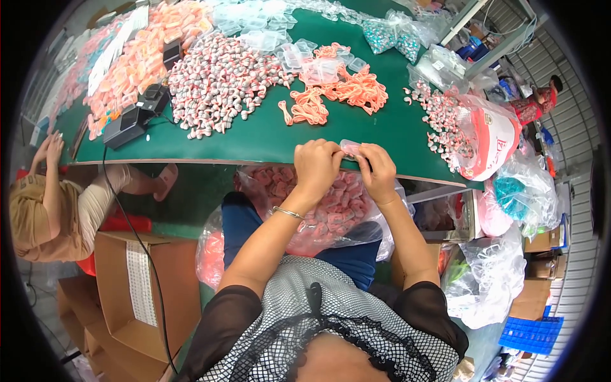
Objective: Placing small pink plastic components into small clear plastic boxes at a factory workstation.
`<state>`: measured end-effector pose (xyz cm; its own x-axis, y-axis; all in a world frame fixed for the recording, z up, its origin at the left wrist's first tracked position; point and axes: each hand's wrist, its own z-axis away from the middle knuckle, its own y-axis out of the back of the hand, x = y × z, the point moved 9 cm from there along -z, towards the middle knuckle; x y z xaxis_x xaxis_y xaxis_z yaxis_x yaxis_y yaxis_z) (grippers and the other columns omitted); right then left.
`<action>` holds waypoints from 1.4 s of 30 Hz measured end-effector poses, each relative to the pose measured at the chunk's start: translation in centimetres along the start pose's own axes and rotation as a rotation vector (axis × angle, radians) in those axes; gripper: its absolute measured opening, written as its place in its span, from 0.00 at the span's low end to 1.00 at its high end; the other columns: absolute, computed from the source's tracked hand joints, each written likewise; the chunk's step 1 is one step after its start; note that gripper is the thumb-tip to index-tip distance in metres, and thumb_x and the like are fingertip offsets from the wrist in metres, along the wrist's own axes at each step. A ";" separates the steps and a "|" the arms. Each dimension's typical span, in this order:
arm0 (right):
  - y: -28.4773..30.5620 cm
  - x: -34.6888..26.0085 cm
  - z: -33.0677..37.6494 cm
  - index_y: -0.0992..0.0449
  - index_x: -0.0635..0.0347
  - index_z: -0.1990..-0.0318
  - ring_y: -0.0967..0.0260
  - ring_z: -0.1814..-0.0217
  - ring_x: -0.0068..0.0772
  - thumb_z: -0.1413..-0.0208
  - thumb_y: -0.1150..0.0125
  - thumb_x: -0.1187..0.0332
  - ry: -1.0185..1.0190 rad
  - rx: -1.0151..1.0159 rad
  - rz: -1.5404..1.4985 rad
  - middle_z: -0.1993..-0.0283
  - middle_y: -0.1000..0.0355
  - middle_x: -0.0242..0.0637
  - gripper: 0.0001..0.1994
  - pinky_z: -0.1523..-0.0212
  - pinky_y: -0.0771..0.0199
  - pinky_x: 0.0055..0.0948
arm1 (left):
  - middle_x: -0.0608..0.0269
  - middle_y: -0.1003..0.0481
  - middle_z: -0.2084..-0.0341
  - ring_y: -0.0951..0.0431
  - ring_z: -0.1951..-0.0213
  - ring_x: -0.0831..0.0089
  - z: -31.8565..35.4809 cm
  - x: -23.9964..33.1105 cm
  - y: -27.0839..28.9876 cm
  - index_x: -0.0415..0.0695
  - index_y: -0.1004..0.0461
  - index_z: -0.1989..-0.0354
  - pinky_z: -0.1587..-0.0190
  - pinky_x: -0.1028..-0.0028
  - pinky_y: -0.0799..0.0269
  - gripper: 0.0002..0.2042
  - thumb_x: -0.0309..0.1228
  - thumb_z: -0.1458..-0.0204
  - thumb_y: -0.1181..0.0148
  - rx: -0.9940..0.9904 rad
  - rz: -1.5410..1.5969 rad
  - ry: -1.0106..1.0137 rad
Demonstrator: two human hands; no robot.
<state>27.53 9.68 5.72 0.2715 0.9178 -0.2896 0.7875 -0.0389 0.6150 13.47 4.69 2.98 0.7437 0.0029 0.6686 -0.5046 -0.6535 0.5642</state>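
Just over the table's near edge, both my hands hold a small clear plastic case [349, 148] with a pinkish tint. My left hand [316, 167] is closed, its fingertips pinching the case's left end. My right hand [378, 170] grips the other end between thumb and fingers. What lies inside the case is too small to make out. Beyond my hands are bundles of orange cord [361, 89] and several clear plastic cases [296, 56]. Across my lap, under my forearms, lies a clear bag of pink cases [331, 213].
The green table [254, 137] bears a heap of small grey-and-pink pieces [216, 83], orange cases [167, 32] and black boxy devices [127, 124]. A white-and-red sack [487, 137] spills similar pieces at right. A cardboard box [149, 293] and a seated person [51, 216] are at left.
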 end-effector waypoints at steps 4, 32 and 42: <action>0.0 0.0 0.2 0.23 0.63 0.59 0.25 0.56 0.48 0.49 0.36 0.78 0.016 0.011 0.004 0.61 0.24 0.45 0.09 0.54 0.24 0.39 | 0.62 0.21 0.76 0.22 0.68 0.62 -0.2 -0.3 -0.3 0.47 0.19 0.75 0.64 0.61 0.35 0.05 0.33 0.56 0.32 -0.049 0.000 0.077; -1.1 0.6 0.0 0.26 0.64 0.51 0.29 0.54 0.47 0.50 0.37 0.78 -0.066 -0.146 -0.127 0.55 0.29 0.45 0.16 0.54 0.27 0.37 | 0.52 0.24 0.59 0.24 0.57 0.53 -1.0 1.7 -0.5 0.38 0.24 0.56 0.55 0.60 0.26 0.12 0.26 0.50 0.38 -0.251 0.208 -0.411; -1.6 0.6 -0.4 0.25 0.63 0.56 0.31 0.62 0.43 0.48 0.36 0.75 -0.126 -0.157 -0.214 0.62 0.31 0.42 0.12 0.62 0.29 0.35 | 0.52 0.25 0.67 0.23 0.66 0.51 -1.0 1.0 -0.4 0.39 0.25 0.60 0.63 0.60 0.26 0.08 0.28 0.46 0.40 -0.284 0.251 -0.410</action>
<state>26.18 10.43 4.82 0.1827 0.8419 -0.5077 0.7414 0.2212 0.6335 13.96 5.76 3.89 0.6664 -0.4582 0.5882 -0.7445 -0.3665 0.5580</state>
